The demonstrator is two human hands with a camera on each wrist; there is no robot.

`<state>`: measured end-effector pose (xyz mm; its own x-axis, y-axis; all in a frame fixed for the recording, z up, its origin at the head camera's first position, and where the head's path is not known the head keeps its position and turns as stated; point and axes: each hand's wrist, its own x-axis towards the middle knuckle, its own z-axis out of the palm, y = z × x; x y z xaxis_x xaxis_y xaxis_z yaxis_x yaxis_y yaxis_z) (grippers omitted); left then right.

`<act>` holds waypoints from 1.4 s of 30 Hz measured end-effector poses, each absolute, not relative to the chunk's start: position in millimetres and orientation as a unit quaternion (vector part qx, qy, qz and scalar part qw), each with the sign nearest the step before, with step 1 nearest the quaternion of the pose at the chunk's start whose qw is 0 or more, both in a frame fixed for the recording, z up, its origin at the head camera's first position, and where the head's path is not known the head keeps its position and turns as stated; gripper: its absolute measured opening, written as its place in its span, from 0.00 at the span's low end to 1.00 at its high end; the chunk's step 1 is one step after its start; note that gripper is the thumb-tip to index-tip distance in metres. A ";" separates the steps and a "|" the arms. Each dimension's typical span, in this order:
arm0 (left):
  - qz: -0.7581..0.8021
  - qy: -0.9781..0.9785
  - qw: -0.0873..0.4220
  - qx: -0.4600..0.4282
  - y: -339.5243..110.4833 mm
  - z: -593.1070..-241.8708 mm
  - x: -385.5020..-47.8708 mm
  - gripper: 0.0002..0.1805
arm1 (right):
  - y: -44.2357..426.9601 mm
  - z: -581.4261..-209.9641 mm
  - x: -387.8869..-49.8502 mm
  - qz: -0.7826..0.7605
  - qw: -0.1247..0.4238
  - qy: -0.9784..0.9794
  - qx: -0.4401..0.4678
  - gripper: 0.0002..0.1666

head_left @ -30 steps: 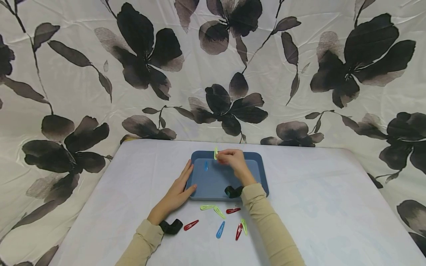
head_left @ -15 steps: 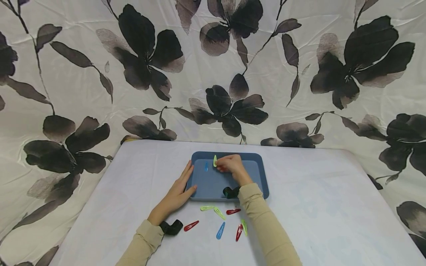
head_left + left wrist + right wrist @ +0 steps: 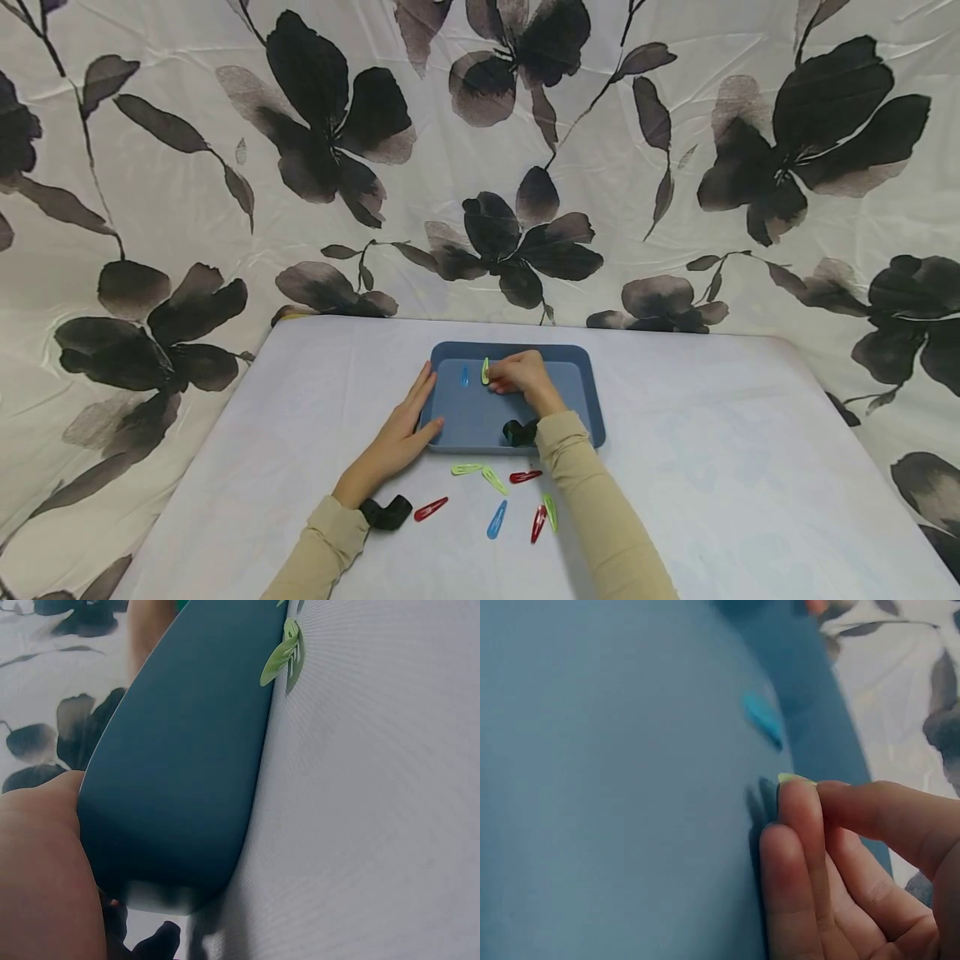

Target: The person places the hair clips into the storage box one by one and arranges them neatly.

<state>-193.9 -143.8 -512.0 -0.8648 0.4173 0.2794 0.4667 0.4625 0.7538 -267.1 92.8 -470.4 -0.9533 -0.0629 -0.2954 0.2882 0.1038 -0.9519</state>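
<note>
In the head view my right hand pinches a yellow-green snap hair clip over the far part of a blue tray. In the right wrist view only a sliver of this hair clip shows at the fingertips. A blue hair clip lies in the tray, left of the pinched one. My left hand rests along the tray's left edge, fingers straight, the thumb at the near left corner. In the left wrist view the tray's side stands beside that hand.
Several loose hair clips lie on the white table in front of the tray, among them a green clip, a red clip and a blue clip. Black wrist camera mounts stick out at both wrists. A floral cloth hangs behind the table.
My right hand has come down and a little nearer with the green hair clip, now close to the tray's floor, right of the blue clip. The left hand has stayed in place.
</note>
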 end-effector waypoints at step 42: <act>-0.444 -0.859 0.017 -0.253 -145.1 -513.7 -195.4 0.39 | 87.7 -475.3 -263.9 -0.667 0.103 0.733 0.087 0.07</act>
<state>-195.4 -145.1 -513.7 -0.8710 0.4204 0.2543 0.4505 0.4767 0.7549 -263.9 87.7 -475.3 -0.9638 -0.0104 -0.2664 0.2642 0.0956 -0.9597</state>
